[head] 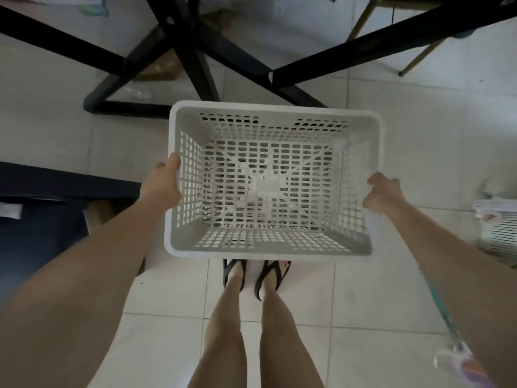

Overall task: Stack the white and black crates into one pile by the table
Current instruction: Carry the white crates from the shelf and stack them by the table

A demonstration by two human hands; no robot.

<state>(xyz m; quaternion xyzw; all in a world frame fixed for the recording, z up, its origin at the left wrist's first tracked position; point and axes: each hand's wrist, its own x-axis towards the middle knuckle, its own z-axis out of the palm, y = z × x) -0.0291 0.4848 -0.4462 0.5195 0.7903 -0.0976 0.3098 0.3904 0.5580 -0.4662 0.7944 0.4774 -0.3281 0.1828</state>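
A white perforated plastic crate (272,107) hangs level above the tiled floor, mouth up and empty, right in front of my feet. My left hand (163,182) grips its left rim, thumb over the edge. My right hand (384,193) clasps the right rim the same way. Dark slots show through its mesh bottom; I cannot tell what lies below. A second white crate (499,228) shows partly at the right edge of the view, on the floor.
The black crossed legs of the table (193,46) stand just beyond the crate. A dark piece of furniture (42,208) sits at the left. Thin gold chair legs (419,56) rise at the top right. Brown packaging (162,67) lies under the table.
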